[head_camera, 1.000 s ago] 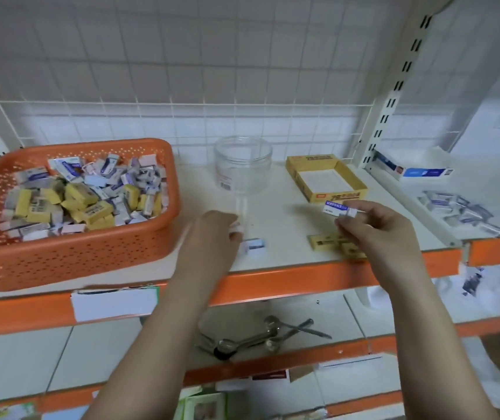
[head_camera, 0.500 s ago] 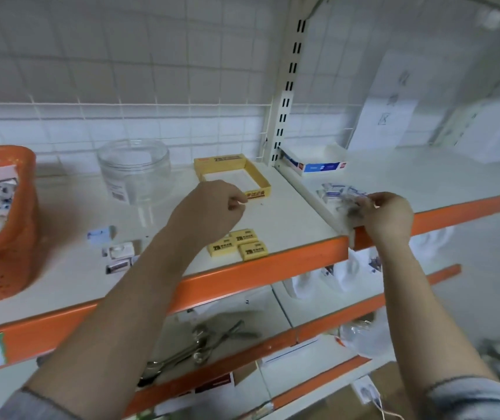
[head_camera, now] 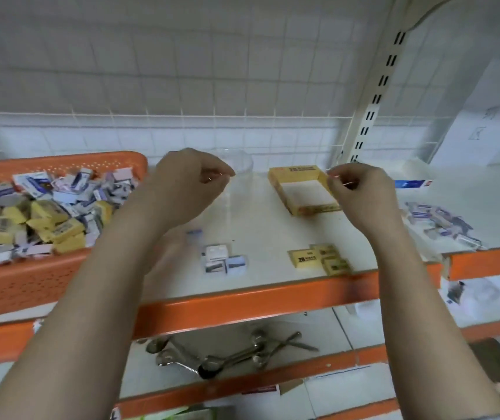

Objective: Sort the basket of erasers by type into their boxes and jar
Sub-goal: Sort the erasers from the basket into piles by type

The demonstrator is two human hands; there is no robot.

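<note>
Both hands are up over the shelf with fingers curled in and, as far as I can tell, nothing in either grip. The right hand [head_camera: 359,194] had a blue-and-white eraser pinched a second ago; half a second back it was over at the pile on the right shelf [head_camera: 442,224], and now it's back in front of the yellow box [head_camera: 301,189] holding nothing visible. So that one looks dropped off with its own kind. The left hand [head_camera: 188,184] has also lifted off the shelf and hangs in front of the clear jar [head_camera: 242,165] (mostly hidden behind it).

Further out: three yellow erasers [head_camera: 318,257] sit near the front edge, a few small white ones [head_camera: 223,257] lie just left of them, and the orange basket [head_camera: 45,280] at far left is still heaped. The yellow box looks empty.

My read is they're pre-sorting into little piles on the shelf, and with both hands free the next reach is probably back into the basket. Loads left to do.
</note>
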